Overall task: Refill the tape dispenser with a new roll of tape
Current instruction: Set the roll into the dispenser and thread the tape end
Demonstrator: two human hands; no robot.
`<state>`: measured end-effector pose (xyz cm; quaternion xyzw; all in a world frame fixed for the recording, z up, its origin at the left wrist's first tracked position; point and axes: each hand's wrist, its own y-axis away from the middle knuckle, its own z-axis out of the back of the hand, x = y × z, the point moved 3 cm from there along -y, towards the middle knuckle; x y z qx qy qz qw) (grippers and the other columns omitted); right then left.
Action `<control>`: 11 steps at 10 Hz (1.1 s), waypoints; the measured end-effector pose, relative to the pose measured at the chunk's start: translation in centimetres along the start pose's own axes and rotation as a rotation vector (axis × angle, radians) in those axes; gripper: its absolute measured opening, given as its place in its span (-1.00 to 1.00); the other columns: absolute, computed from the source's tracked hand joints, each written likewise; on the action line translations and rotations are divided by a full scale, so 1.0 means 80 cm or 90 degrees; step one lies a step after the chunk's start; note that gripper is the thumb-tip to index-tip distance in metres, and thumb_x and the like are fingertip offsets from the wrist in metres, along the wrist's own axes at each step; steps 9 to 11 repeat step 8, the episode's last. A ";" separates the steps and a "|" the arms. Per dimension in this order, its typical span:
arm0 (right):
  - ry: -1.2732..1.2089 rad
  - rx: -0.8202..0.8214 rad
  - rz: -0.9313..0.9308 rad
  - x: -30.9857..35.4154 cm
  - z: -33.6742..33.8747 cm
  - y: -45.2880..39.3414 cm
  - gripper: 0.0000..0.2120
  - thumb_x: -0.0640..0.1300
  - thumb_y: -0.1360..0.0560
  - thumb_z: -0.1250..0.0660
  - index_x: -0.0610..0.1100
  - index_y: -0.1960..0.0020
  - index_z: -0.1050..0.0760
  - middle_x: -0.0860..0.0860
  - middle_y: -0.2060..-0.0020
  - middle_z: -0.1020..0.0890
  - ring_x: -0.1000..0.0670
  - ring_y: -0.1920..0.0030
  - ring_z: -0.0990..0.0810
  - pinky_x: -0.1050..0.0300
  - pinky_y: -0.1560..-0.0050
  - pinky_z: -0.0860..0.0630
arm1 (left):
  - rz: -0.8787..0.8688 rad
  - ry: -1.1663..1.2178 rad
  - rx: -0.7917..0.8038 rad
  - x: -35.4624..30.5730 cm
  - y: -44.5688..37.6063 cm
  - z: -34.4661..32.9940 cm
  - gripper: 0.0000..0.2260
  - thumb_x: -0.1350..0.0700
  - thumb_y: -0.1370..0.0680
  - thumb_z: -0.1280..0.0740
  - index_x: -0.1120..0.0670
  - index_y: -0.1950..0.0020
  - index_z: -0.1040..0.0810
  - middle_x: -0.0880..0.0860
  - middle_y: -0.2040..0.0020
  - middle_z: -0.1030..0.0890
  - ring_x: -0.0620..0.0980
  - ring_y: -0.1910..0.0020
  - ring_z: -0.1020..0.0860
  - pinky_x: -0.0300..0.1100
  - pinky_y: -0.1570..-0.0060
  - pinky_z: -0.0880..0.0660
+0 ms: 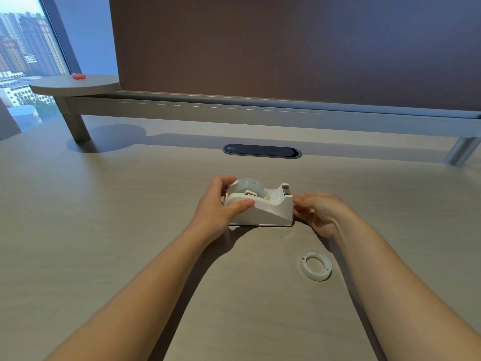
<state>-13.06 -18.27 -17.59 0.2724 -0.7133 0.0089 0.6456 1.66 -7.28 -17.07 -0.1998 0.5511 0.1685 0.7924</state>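
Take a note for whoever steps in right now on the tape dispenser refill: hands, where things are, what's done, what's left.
Left hand: gripping the rear of the white tape dispenser on the desk.
Right hand: fingertips at the cutter end; whether it pinches tape is unclear.
New tape roll: seated in the dispenser.
Empty core ring: lying on the desk, near right.
Left: probably draw tape to the cutter, clear the ring.

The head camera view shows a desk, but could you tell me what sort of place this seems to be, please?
Most likely an office workstation high in a city building: a pale wood-grain desk with a dark oval cable port, a brown fabric partition screen behind it, and a window overlooking tower blocks.
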 end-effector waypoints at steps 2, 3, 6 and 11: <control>0.011 -0.010 -0.029 -0.005 -0.003 -0.002 -0.81 -0.35 -0.42 -0.25 -0.24 0.36 -0.38 -0.09 0.36 -0.45 0.03 0.35 -0.42 0.43 0.63 -0.42 | 0.018 -0.010 0.024 -0.003 0.000 0.000 -0.58 0.12 -0.43 -0.32 0.06 -0.25 -0.28 -0.03 -0.13 -0.38 -0.05 -0.09 -0.36 -0.21 -0.03 -0.35; 0.010 -0.022 -0.018 -0.006 -0.004 -0.001 -0.79 -0.38 -0.43 -0.23 -0.23 0.37 -0.36 -0.09 0.37 -0.44 0.01 0.35 -0.42 0.43 0.62 -0.43 | 0.022 -0.001 0.032 -0.003 0.000 -0.001 -0.59 0.12 -0.45 -0.31 0.05 -0.25 -0.27 -0.02 -0.13 -0.39 -0.05 -0.08 -0.38 -0.20 -0.03 -0.35; 0.327 -0.160 0.157 0.011 0.002 0.033 -0.73 -0.15 -0.40 -0.35 -0.23 -0.05 -0.44 -0.16 -0.03 -0.52 -0.05 0.13 -0.47 0.18 0.23 -0.42 | -0.003 -0.237 -0.023 -0.023 0.004 -0.004 -0.49 0.07 -0.49 -0.24 0.10 -0.39 -0.16 0.12 -0.40 -0.31 0.09 -0.33 -0.30 -0.02 -0.32 -0.29; 0.417 -0.030 0.478 0.047 -0.020 0.180 -0.92 -0.14 -0.44 -0.27 -0.02 0.06 -0.44 0.12 0.13 -0.53 0.10 0.08 -0.47 0.34 0.12 -0.44 | -0.172 -0.085 -0.048 -0.109 0.091 0.021 -0.78 0.07 -0.51 -0.21 0.03 -0.14 -0.43 -0.02 -0.14 -0.54 -0.13 -0.09 -0.44 -0.24 -0.11 -0.42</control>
